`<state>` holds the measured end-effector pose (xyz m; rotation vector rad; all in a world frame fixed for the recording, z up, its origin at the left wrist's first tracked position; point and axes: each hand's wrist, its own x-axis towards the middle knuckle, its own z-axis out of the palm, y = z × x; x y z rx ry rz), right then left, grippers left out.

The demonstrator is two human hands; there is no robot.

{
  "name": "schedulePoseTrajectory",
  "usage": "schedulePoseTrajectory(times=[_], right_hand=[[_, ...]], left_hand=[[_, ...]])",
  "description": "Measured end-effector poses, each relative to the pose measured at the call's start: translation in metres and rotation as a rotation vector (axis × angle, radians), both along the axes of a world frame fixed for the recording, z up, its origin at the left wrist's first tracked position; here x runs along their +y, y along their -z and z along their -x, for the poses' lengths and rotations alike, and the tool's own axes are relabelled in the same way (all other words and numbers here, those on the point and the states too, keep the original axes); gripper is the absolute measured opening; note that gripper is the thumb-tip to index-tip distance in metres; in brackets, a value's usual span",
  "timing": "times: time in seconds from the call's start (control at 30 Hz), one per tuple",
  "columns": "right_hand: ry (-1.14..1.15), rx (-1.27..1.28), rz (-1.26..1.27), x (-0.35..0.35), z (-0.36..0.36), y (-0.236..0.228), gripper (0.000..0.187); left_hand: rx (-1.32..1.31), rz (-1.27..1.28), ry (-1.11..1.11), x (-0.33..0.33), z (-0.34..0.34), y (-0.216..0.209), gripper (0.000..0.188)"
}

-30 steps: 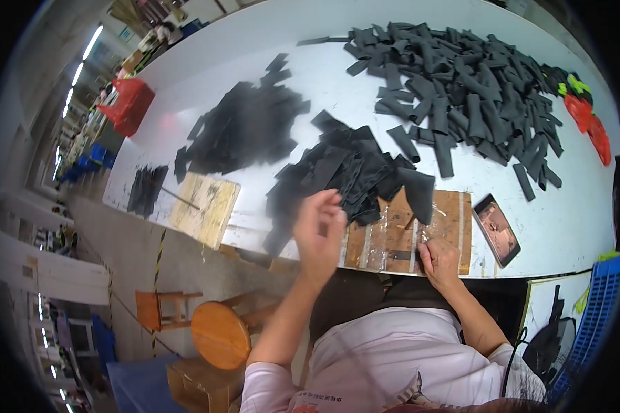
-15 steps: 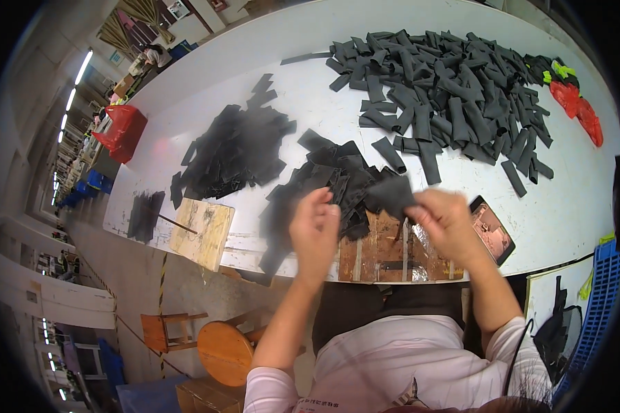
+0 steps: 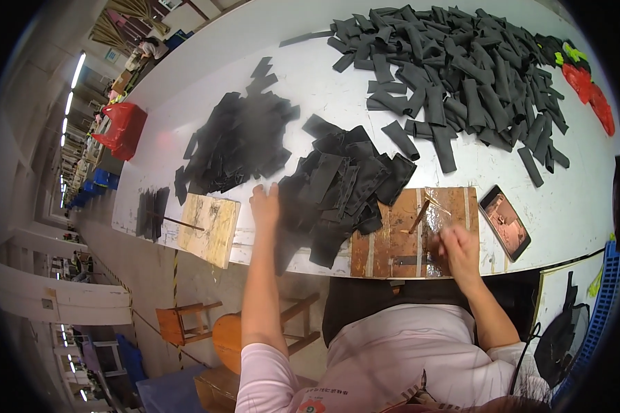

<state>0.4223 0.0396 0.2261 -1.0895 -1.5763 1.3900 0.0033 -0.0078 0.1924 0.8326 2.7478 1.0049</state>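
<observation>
Pale wooden board; left heap of flat black fabric pieces, on white worktable; left hand, fingers parted, well apart from the right, beside middle heap of black fabric pieces, probably best pinched singly by one edge; brown taped board; leaning wooden stick; right hand, curled, contents unclear; smartphone

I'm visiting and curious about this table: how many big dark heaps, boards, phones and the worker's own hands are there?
Big dark heaps: 3
Pale board and brown board: 2
Phone: 1
Left hand and right hand: 2
Total: 8
</observation>
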Motion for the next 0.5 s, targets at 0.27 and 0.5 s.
schedulePoseTrajectory(times=[0.27,0.5], right_hand=[[-0.121,-0.082,0.066,-0.036,-0.005,-0.016,0.033],[-0.352,-0.125,-0.005,-0.046,0.029,-0.028,0.024]], left_hand=[[-0.061,-0.277,0.129,0.007,-0.004,-0.005,0.010],[-0.334,-1.006,0.026,-0.043,-0.080,-0.087,0.007]])
